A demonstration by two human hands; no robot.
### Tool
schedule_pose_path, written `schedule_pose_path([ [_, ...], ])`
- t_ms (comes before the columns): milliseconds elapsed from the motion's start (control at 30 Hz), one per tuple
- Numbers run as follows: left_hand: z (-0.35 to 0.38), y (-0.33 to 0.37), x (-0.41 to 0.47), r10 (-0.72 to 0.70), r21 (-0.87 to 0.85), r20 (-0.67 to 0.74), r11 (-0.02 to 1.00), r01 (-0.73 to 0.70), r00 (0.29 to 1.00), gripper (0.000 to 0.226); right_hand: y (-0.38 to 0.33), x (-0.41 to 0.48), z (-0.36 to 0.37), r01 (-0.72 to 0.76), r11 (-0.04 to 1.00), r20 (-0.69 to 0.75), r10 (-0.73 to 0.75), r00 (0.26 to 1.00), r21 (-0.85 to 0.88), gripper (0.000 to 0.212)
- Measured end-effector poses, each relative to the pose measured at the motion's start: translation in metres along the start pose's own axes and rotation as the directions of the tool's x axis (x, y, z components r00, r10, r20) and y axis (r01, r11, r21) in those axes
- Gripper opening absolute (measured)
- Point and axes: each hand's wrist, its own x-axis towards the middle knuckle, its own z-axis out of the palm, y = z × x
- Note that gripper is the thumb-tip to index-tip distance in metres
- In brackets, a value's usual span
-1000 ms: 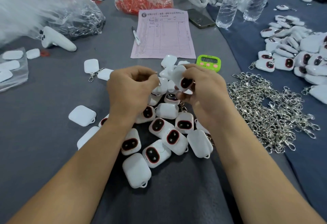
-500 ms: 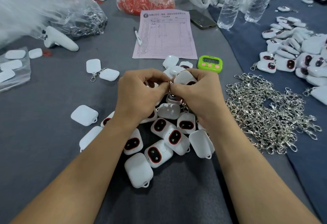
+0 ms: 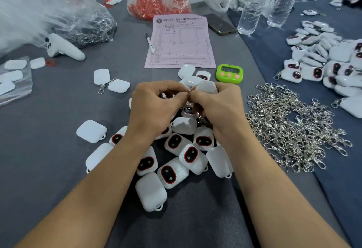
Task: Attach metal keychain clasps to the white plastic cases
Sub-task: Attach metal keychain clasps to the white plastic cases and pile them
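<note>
Grey tabletop [image 3: 49, 150]; white case [image 3: 206, 87] between right hand [image 3: 217, 108] and left hand [image 3: 154, 108], fingertips together

White cases [image 3: 151, 193] with red-ringed dark ovals, lime timer [image 3: 229, 72], seemingly pink form [image 3: 180, 42]

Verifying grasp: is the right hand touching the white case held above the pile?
Touching. Head view shows the right hand curled round the white case.
</note>
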Motion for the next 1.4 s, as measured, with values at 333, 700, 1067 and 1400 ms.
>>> schedule_pose_path([
  [333,0.000,-0.003,0.000,0.107,0.162,-0.035,0.982,-0.100,0.994,0.016,-0.002,-0.001,0.000,0.094,0.982,-0.056,-0.105,0.993,-0.165,0.007],
  [700,-0.006,-0.006,0.004,0.016,-0.046,0.106,0.999,-0.012,0.994,0.015,-0.010,-0.003,-0.010,-0.041,0.997,0.159,0.029,0.987,0.068,0.019],
  [1067,-0.016,-0.003,0.006,0.040,-0.032,0.232,0.999,-0.033,0.972,0.018,-0.005,-0.001,-0.013,-0.065,0.998,0.273,0.070,0.959,-0.026,0.005],
  [1400,-0.008,-0.004,0.002,-0.042,0.004,0.134,0.999,0.042,0.990,0.006,-0.007,-0.002,-0.012,-0.003,0.998,0.328,0.026,0.944,-0.069,0.011],
])
